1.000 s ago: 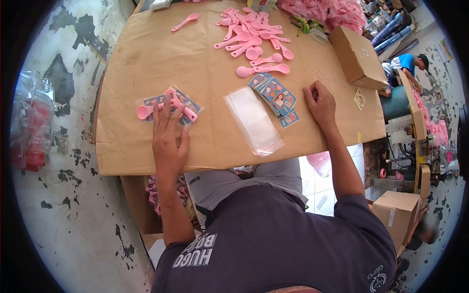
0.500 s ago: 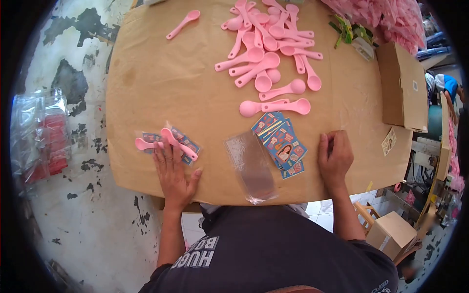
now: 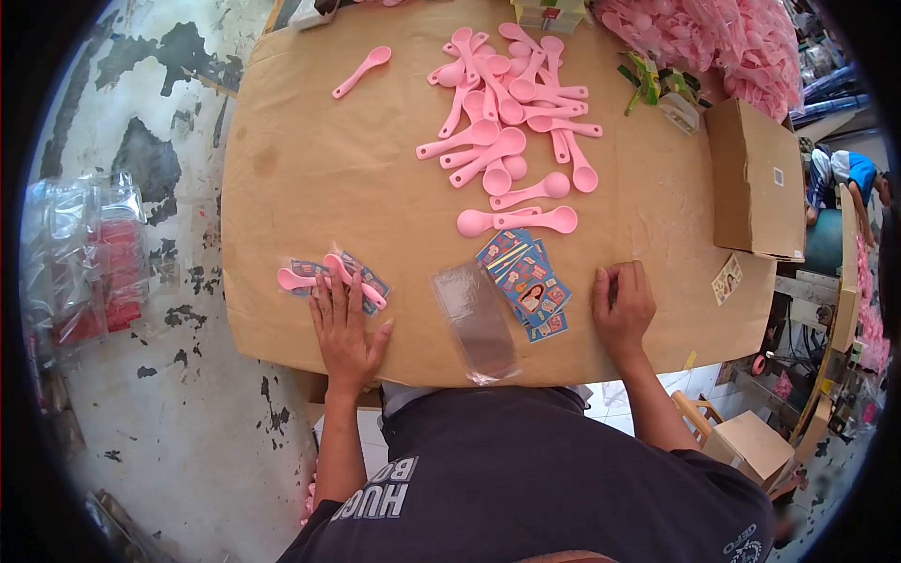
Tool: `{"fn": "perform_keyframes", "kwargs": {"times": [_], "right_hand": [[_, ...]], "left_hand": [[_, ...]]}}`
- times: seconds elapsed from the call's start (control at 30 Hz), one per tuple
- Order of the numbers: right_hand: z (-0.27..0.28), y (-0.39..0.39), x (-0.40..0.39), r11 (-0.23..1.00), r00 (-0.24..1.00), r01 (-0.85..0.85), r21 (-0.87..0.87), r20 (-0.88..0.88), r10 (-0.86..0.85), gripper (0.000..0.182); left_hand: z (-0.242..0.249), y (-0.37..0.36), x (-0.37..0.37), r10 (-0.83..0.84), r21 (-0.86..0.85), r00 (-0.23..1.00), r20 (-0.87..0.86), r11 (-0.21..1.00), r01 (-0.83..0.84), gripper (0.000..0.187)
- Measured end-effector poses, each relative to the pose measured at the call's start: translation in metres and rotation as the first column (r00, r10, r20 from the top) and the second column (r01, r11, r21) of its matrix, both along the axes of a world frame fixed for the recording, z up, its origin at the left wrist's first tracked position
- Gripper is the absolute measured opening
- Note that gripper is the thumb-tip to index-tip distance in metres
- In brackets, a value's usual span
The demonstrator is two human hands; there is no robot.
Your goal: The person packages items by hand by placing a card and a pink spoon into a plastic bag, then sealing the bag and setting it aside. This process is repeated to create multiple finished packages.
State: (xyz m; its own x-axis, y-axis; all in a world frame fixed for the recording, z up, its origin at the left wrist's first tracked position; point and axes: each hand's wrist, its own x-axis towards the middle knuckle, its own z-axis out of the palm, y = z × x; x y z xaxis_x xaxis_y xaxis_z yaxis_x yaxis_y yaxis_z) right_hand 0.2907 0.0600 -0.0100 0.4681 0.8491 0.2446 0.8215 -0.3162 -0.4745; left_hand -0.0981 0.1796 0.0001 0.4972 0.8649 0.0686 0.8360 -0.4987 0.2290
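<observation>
My left hand [image 3: 347, 338] lies flat at the left of the table, fingers stretched out over two pink measuring spoons. One pink spoon [image 3: 296, 280] lies left of the fingertips, the other [image 3: 371, 293] passes beneath them. Both rest with blue printed cards [image 3: 373, 272] in clear wrapping. My right hand [image 3: 624, 305] rests on the table with its fingers curled in, and nothing shows in it. Left of it is a fanned stack of blue printed cards [image 3: 526, 281]. Beside the stack lies a pile of clear plastic bags [image 3: 474, 319].
Many loose pink spoons [image 3: 511, 89] are heaped at the back, with a single spoon [image 3: 362, 71] to their left. A cardboard box [image 3: 755, 178] and bagged pink spoons [image 3: 723, 47] stand at the right. Another person [image 3: 840, 174] is at the far right.
The camera view has shifted slightly, showing more of the table's far edge. Both hands, the spoons and the cards keep their places on the table.
</observation>
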Motion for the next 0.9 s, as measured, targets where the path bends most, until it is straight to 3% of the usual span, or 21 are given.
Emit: {"fn": "perform_keyframes", "kwargs": {"times": [0.33,0.53,0.63,0.7,0.83,0.9], "right_hand": [[-0.002,-0.007,-0.002,0.999,0.996,-0.051,0.011,0.069,0.050,0.018],[-0.003,-0.009,-0.001,0.979,0.993,-0.094,0.179,0.092,0.078,0.018],[-0.002,-0.013,-0.002,0.988,0.999,-0.039,0.153,-0.019,0.042,0.019],[-0.006,-0.012,0.002,0.970,0.994,-0.027,0.240,-0.096,0.052,0.021],[-0.010,-0.014,0.010,0.974,0.991,-0.042,0.223,-0.112,0.068,0.023],[-0.011,-0.013,0.009,0.979,0.998,-0.041,0.198,-0.036,0.049,0.024]], "left_hand": [[-0.004,-0.003,0.001,-0.028,0.092,0.999,0.044,0.995,0.024,0.074],[-0.011,-0.004,-0.004,-0.094,0.171,0.992,0.086,0.982,0.078,0.072],[-0.016,-0.010,-0.005,-0.097,0.189,0.988,0.118,0.979,0.074,0.071],[-0.016,-0.008,-0.006,-0.093,0.220,0.986,0.141,0.974,0.060,0.070],[-0.023,-0.006,-0.009,-0.100,0.283,0.990,0.097,0.957,0.069,0.068],[-0.027,-0.006,-0.011,-0.092,0.294,0.991,0.096,0.954,0.060,0.068]]}}
